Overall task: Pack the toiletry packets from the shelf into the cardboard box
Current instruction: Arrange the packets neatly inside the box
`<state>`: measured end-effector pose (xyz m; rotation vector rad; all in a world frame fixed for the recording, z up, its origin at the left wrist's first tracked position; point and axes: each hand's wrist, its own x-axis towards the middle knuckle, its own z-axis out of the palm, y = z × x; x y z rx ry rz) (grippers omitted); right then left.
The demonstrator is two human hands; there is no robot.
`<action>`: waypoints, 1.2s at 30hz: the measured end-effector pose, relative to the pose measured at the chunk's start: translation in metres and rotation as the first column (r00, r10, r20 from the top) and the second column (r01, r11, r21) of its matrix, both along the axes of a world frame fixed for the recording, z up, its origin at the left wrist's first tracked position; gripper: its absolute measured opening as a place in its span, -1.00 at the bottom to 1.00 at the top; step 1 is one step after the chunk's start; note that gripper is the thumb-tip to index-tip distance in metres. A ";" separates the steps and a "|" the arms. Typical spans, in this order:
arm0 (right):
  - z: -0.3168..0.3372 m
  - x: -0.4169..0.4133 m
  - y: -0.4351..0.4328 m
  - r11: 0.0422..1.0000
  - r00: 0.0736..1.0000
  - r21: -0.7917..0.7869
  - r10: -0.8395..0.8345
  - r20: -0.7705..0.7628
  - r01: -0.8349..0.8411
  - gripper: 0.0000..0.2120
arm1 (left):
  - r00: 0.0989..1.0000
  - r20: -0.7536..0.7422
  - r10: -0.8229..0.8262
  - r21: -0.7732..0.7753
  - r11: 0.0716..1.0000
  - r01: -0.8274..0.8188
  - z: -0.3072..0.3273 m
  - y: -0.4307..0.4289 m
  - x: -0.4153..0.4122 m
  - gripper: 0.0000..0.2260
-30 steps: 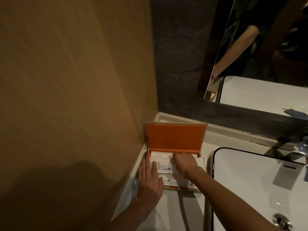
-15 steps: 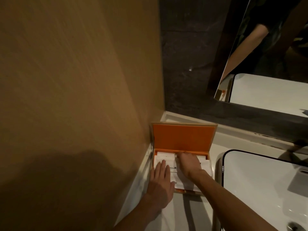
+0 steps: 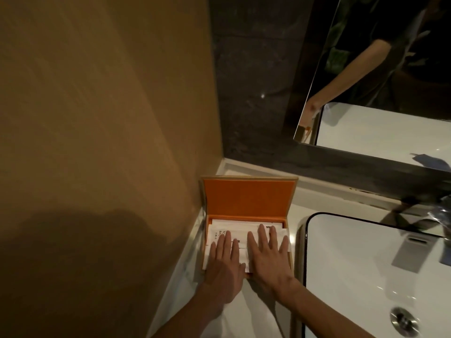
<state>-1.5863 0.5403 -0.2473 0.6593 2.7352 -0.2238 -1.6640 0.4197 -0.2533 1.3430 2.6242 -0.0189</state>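
Note:
A cardboard box [image 3: 249, 198] with an orange lining stands open on the white counter, its lid upright at the back. White toiletry packets [image 3: 220, 230] with dark print lie flat inside and fill it. My left hand [image 3: 223, 264] rests palm down on the left part of the packets, fingers spread. Beside it, my right hand [image 3: 267, 259] lies flat on the right part, fingers apart too. Neither hand grips anything. The hands hide the front part of the packets.
A tan wall [image 3: 97, 142] runs close along the box's left side. A white sink basin [image 3: 378, 276] with a drain [image 3: 404, 322] lies to the right, a tap [image 3: 439, 215] above it. A mirror [image 3: 390, 69] hangs behind, over a dark stone wall.
My left hand has slid from the counter beside the box onto the packets. My right hand has flattened out, fingers spread, on the right part of the packets.

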 end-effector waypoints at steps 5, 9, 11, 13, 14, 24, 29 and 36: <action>0.006 -0.005 0.000 0.999 1.000 -0.030 0.020 0.019 -0.020 -0.14 | 0.999 0.035 0.029 -0.021 0.999 -0.028 -0.001 0.000 0.001 -0.47; 0.004 -0.004 0.007 0.997 0.997 -0.044 0.069 0.018 -0.068 -0.28 | 0.995 0.048 0.090 -0.050 0.995 -0.088 -0.001 -0.001 -0.003 -0.35; 0.006 -0.004 0.006 0.996 0.997 -0.063 0.071 -0.004 -0.071 -0.19 | 0.996 0.044 0.080 -0.035 0.996 -0.079 0.000 -0.005 -0.004 -0.45; 0.009 -0.001 0.002 0.996 0.997 -0.057 0.066 -0.033 -0.068 -0.17 | 0.997 0.046 0.055 -0.023 0.998 -0.054 0.000 -0.009 -0.004 -0.48; 0.010 0.002 -0.001 0.996 0.997 -0.052 0.067 -0.024 -0.068 -0.22 | 0.998 0.040 0.048 -0.022 0.999 -0.047 0.000 -0.012 -0.003 -0.47; 0.014 0.044 -0.024 0.990 1.000 -0.142 0.023 0.016 -0.020 -0.43 | 0.998 0.036 0.053 -0.067 0.996 -0.051 0.006 -0.033 0.020 -0.45; 0.017 0.048 -0.022 0.982 0.994 -0.158 0.111 0.016 -0.107 -0.30 | 0.997 0.065 -0.049 -0.118 0.991 0.056 -0.004 -0.043 0.014 -0.58; 0.029 0.040 -0.018 0.982 0.991 -0.147 0.101 -0.092 -0.114 -0.34 | 0.993 0.095 0.064 -0.113 0.992 -0.053 0.017 -0.029 0.015 -0.47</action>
